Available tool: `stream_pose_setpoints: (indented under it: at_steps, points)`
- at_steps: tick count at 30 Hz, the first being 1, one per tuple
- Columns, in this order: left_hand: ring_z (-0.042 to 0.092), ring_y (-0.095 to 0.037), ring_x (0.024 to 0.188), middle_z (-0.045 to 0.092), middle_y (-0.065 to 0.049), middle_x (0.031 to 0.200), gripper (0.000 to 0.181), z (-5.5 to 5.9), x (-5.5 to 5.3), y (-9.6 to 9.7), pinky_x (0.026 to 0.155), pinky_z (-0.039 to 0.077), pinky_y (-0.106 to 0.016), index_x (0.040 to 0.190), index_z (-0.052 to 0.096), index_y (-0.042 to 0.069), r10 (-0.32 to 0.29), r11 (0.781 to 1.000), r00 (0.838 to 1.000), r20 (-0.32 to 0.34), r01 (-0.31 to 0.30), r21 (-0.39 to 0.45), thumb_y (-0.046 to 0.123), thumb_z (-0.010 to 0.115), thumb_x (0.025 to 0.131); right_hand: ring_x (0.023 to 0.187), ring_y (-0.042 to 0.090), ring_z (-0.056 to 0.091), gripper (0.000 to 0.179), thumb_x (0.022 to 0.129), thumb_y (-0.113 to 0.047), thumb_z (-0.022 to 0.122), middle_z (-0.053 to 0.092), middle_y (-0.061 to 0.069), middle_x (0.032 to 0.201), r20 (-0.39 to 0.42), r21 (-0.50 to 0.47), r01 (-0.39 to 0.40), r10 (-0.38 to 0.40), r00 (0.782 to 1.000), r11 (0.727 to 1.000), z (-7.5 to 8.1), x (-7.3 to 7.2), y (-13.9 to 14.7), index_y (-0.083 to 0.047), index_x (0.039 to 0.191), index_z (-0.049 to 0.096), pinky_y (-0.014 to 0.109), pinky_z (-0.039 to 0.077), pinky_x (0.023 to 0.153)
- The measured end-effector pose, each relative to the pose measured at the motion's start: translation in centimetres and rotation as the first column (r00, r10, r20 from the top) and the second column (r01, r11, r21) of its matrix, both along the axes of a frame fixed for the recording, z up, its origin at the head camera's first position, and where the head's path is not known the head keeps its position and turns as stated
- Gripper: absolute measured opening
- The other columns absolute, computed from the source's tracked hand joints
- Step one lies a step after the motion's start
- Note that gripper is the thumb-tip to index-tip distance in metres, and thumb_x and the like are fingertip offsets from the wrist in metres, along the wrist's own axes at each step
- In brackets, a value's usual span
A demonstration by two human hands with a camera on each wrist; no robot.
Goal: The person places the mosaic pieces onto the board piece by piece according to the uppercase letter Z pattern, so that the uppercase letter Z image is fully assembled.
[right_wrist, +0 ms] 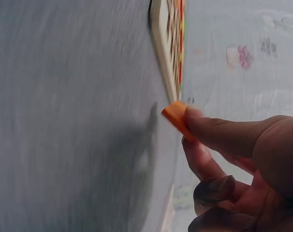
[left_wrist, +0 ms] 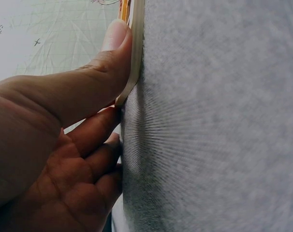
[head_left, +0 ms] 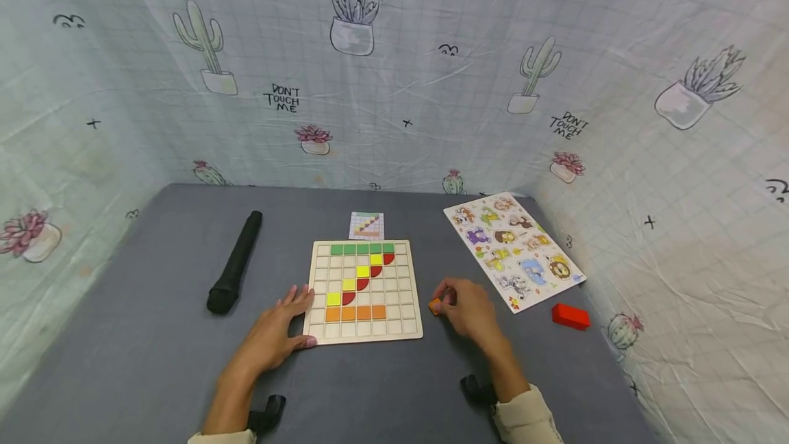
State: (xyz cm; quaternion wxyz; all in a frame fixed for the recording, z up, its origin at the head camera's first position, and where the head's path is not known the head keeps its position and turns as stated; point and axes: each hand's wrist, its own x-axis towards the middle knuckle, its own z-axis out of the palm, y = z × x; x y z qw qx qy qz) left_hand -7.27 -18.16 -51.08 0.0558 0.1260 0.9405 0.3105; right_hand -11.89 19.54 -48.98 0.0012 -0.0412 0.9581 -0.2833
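A square wooden grid board lies flat on the table, with coloured pieces set in its cells. Green squares line the top, yellow squares and red quarter-rounds step diagonally, and orange squares form a row below. My left hand holds the board at its near left corner, thumb at the near edge and fingers along the left side. Just right of the board, my right hand pinches a small orange tile between thumb and finger, apart from the board in the right wrist view.
A pattern card lies behind the board. To the left is a black microphone. An animal picture board and a red block are on the right. A printed cloth hangs around the grey table.
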Motion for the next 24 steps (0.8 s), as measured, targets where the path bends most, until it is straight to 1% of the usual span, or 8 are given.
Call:
stream_pose_setpoints:
  at_steps: [5,8,11,17,21,24]
  points:
    - [0.028,-0.046,0.160,0.038,-0.021,0.168,0.094,0.2,-0.1,-0.1,0.128,0.027,-0.068,0.161,0.043,0.001,0.012,1.000,1.000,0.008,-0.012,-0.002,0.019,0.091,0.081,0.064,0.009,0.052,0.018,0.086,-0.025,0.090,0.060,-0.010,0.070,-0.021,-0.042,-0.059,0.058,0.998,0.997,0.0,0.1,-2.6,-0.023,0.088,0.073,0.026,0.040,0.059]
    - [0.027,-0.046,0.160,0.037,-0.021,0.169,0.095,0.2,0.0,-0.2,0.128,0.027,-0.068,0.161,0.043,0.001,0.014,1.000,1.000,0.018,-0.014,-0.005,0.020,0.091,0.081,0.064,0.009,0.053,0.020,0.086,-0.027,0.091,0.060,-0.010,0.070,0.016,-0.051,-0.086,0.087,0.996,0.995,-0.1,0.1,-4.2,-0.024,0.087,0.071,0.025,0.040,0.058]
    - [0.027,-0.046,0.160,0.037,-0.020,0.169,0.096,0.2,0.1,-0.2,0.128,0.027,-0.068,0.161,0.042,0.002,0.015,1.000,1.000,0.024,-0.015,-0.007,0.021,0.091,0.081,0.064,0.009,0.054,0.021,0.086,-0.027,0.091,0.061,-0.009,0.070,0.034,-0.042,-0.111,0.112,0.993,0.993,-0.3,-0.1,-5.4,-0.023,0.086,0.070,0.026,0.041,0.057]
    - [0.027,-0.046,0.160,0.038,-0.020,0.168,0.095,0.2,0.1,-0.1,0.128,0.027,-0.067,0.161,0.043,0.002,0.013,1.000,1.000,0.004,-0.013,-0.002,0.020,0.091,0.082,0.062,0.010,0.053,0.022,0.087,-0.026,0.090,0.059,-0.009,0.068,0.055,0.016,-0.104,0.103,0.993,0.994,-0.7,-0.6,-6.9,-0.024,0.082,0.069,0.027,0.040,0.054]
    - [0.027,-0.046,0.161,0.037,-0.020,0.169,0.096,0.2,0.2,0.0,0.128,0.027,-0.066,0.161,0.042,0.001,0.011,1.000,1.000,0.012,-0.011,-0.003,0.020,0.091,0.081,0.060,0.011,0.052,0.022,0.087,-0.024,0.089,0.058,-0.008,0.065,0.074,0.018,-0.096,0.094,0.993,0.995,-0.8,-0.4,-7.3,-0.023,0.081,0.068,0.029,0.039,0.052]
    - [0.026,-0.046,0.161,0.037,-0.020,0.169,0.096,0.1,0.3,0.1,0.128,0.027,-0.066,0.161,0.042,0.001,0.013,1.000,1.000,0.020,-0.013,-0.005,0.020,0.092,0.081,0.060,0.011,0.053,0.021,0.087,-0.023,0.089,0.058,-0.007,0.065,0.077,0.002,-0.099,0.099,0.992,0.995,-0.8,-0.3,-7.3,-0.022,0.080,0.069,0.029,0.039,0.053]
